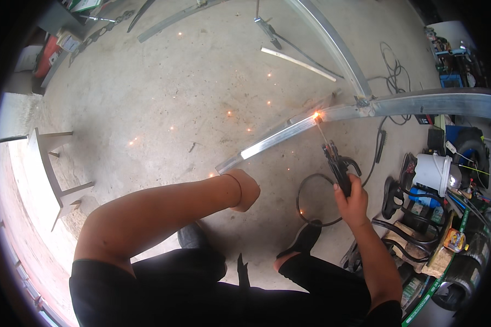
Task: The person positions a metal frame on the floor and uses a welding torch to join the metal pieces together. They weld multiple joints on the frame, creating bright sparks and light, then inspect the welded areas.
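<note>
My right hand point(353, 200) is wrapped around the black handle of a welding electrode holder point(335, 163). A thin electrode point(320, 129) sticks up from its jaws. Its tip meets a square metal tube point(278, 134) at a bright orange spot, and sparks are scattered over the floor. My left hand point(247, 189) is curled into a fist just below the tube's near left end. Its fingertips are turned away, so whatever they may hold is hidden. To the right, the tube meets a larger metal frame point(420, 104).
A cable point(299, 201) loops from the holder beside my right shoe point(305, 238). A pale strip point(298, 64) and a clamp point(268, 32) lie farther off. A white bucket point(432, 171) and tools crowd the right side. A metal stand point(48, 163) is at left.
</note>
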The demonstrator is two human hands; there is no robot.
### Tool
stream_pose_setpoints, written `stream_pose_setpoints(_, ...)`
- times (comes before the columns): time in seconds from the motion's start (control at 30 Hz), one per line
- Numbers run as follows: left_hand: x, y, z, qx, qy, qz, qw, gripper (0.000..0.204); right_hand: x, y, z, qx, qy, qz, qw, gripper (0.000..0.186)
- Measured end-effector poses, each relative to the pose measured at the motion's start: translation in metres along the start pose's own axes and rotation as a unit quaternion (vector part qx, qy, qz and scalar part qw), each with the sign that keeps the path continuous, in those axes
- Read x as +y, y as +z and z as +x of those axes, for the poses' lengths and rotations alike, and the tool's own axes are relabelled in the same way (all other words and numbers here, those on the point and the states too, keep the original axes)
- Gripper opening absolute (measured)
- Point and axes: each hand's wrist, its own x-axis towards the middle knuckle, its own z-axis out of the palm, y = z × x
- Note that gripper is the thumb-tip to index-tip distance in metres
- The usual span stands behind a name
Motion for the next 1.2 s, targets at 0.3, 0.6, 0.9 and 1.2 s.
stream_pose_setpoints(0.3,0.003,-0.002,-0.002,-0.01,-0.015,0.024,1.0,0.021,0.003,0.004,0.005,0.038,-0.033,-0.026,0.998,0.038)
stream_pose_setpoints(0.6,0.004,0.0,0.006,-0.054,-0.029,0.039,0.997,0.031,0.01,-0.005,-0.001,-0.003,-0.013,0.013,1.0,0.042)
stream_pose_setpoints(0.9,0.002,0.008,0.006,-0.026,-0.002,0.02,0.999,0.018,0.006,-0.004,0.0,-0.006,-0.016,-0.02,1.0,0.041)
stream_pose_setpoints(1.2,-0.01,0.055,0.045,0.054,0.026,0.232,0.971,0.028,-0.001,0.006,0.014,0.039,-0.026,-0.061,0.997,0.039)
